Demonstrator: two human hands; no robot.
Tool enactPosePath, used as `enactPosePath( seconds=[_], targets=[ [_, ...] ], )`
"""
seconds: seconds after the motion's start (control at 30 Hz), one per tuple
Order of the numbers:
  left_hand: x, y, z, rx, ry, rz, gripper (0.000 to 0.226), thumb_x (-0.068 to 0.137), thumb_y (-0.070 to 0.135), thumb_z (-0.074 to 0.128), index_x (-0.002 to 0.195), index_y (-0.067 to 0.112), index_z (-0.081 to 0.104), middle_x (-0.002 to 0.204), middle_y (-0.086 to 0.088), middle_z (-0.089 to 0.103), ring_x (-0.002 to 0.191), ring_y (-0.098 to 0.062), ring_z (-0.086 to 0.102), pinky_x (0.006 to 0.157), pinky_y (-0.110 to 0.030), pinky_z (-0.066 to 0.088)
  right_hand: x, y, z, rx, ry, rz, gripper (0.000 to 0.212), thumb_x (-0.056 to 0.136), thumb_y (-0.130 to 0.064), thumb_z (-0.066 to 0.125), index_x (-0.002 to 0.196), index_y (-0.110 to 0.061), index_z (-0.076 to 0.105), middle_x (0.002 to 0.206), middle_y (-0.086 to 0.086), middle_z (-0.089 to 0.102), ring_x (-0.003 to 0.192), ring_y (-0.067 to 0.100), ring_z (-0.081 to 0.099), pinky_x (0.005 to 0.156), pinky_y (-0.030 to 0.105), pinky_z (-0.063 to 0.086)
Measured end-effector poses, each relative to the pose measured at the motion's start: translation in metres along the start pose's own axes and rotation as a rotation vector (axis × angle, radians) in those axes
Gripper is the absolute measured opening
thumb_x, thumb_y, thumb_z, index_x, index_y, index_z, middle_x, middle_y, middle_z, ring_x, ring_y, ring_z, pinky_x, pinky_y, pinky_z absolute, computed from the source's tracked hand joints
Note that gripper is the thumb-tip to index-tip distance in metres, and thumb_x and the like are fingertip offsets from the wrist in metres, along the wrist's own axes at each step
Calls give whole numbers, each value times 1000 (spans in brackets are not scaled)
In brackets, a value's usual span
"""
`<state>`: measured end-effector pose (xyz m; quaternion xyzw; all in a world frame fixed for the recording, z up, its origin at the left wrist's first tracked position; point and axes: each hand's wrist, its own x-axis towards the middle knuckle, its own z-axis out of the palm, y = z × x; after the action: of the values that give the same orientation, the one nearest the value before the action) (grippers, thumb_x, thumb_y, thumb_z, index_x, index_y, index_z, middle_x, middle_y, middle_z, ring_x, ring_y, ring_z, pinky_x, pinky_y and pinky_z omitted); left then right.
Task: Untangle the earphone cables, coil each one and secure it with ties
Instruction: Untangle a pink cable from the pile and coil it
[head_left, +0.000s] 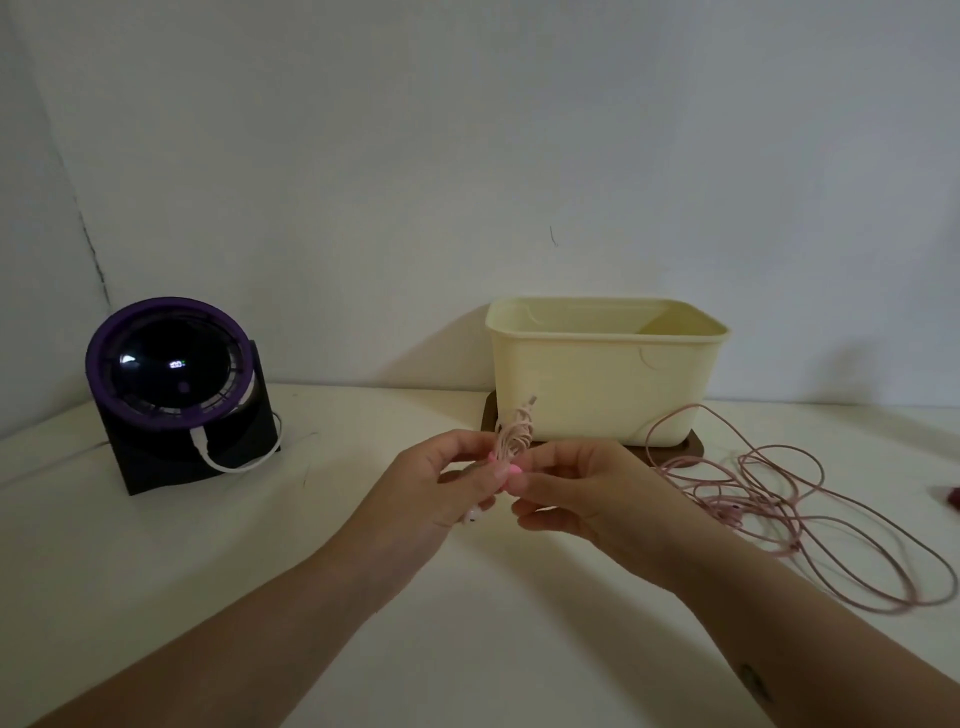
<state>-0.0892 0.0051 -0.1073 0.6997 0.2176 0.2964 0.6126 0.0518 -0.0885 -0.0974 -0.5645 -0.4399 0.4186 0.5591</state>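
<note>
Coil (514, 434) held mid-air over table (363, 571), long axis 12–6, loops rising toward 12 above fingers (517, 484). Left hand (441, 488) and right hand (576, 499) both pinch its base. Loose cable (779, 499) lies at 3, nearer right hand.

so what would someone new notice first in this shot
The left hand and right hand meet mid-frame, pinching a small coiled pink cable bundle upright. To the right, a loose pink cable sprawls in loops beside a cream tub; a purple-ringed black device sits far left.
</note>
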Motion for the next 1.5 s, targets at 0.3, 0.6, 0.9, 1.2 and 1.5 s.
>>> enactPosePath(
  seconds=[0.3, 0.6, 0.9, 1.2, 1.5],
  targets=[
    [-3, -8, 7, -175, 15, -123, 10, 83, 12, 64, 93, 9, 66, 75, -5, 68, 65, -10, 59, 54, -17, 45, -2, -4, -9, -275, -17, 11, 14, 76, -17, 75, 87, -10, 70, 85, 10, 71, 70, 13, 64, 74, 28, 55],
    [1, -7, 3, -185, 12, -36, 35, 71, 2, 75, 102, 13, 64, 79, 3, 71, 69, -8, 62, 65, -18, 52, 4, 1, -17, 2, -53, -94, 12, 71, -10, 70, 83, -8, 69, 85, 14, 70, 76, 18, 66, 74, 25, 54],
    [0, -6, -2, 129, 98, 260, 18, 67, 25, 82, 80, 28, 70, 75, 7, 70, 69, -6, 62, 66, -21, 51, 3, 0, -15, -36, -11, -179, 12, 75, 5, 69, 80, -6, 72, 85, 19, 71, 75, 19, 66, 71, 22, 53],
    [5, -9, 1, 131, 66, 254, 21, 69, 42, 71, 88, 38, 65, 84, 12, 68, 71, -6, 59, 64, -23, 50, -2, -13, -15, -342, 37, -309, 12, 78, -2, 72, 81, -13, 72, 72, 1, 69, 65, 9, 60, 63, 19, 51],
    [5, -50, -1, 926, -188, 299, 23, 94, 35, 48, 116, 35, 56, 118, 22, 50, 110, 3, 46, 100, -19, 33, 37, -68, -55, -280, 693, -522, 6, 76, -8, 72, 80, -11, 69, 76, 3, 69, 67, 11, 59, 59, 18, 47]
  ],
)
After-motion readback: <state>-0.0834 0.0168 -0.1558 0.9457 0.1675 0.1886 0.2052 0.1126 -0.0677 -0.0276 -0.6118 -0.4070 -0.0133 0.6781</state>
